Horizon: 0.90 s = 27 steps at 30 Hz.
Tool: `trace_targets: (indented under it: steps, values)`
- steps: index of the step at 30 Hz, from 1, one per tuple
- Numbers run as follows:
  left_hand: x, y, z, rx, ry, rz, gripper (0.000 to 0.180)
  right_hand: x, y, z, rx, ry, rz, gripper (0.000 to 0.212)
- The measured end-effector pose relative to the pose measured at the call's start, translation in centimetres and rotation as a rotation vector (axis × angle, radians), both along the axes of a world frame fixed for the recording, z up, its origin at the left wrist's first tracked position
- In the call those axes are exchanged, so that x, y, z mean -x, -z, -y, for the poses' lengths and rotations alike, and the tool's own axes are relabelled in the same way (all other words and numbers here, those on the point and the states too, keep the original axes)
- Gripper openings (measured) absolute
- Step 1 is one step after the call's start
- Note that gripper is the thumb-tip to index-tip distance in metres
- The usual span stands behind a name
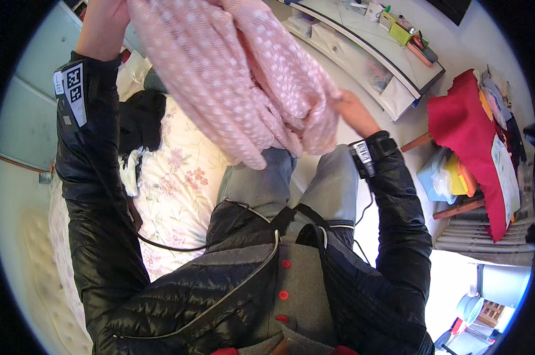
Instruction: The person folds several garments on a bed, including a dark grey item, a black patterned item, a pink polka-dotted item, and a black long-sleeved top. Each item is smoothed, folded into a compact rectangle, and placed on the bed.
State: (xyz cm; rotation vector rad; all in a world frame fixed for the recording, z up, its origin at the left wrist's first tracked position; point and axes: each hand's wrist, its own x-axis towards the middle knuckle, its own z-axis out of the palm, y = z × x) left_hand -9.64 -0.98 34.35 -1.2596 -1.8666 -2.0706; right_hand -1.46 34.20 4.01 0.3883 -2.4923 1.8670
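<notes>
A pink knitted garment with white flecks (220,77), perhaps a sweater, is held up in front of me and hangs in loose folds above my knees. My left hand (107,21) is raised at the upper edge of the view, closed on the garment's upper left part; its fingertips are cut off or behind the cloth. Lower and to the right, my right hand (353,112) grips the garment's right side, the fingers partly hidden in the fabric. The garment's top runs out of view, so its full shape cannot be told.
A bed with a floral sheet (182,177) lies at my left, with dark clothes (142,121) on it. Ahead right stands a white dresser (362,53) holding small items. A red cloth (465,130) drapes over wooden furniture at right, beside a blue bin (436,177).
</notes>
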Motion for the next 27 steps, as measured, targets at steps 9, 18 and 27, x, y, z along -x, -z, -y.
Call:
trace_targets:
  steps: [9,18,27]
  values:
    - [6.4,6.5,-0.3,-0.073,0.054,0.347,0.028,-3.6,-9.7,-4.8,0.773,0.145,0.191,0.039]
    - [9.2,15.2,-0.2,0.270,-0.047,0.394,0.028,-3.7,-9.8,-0.2,0.979,-0.064,0.493,0.042]
    - [-2.3,19.4,-1.7,0.892,-0.125,-0.653,0.075,0.7,-4.8,4.7,0.989,-0.116,0.661,0.032]
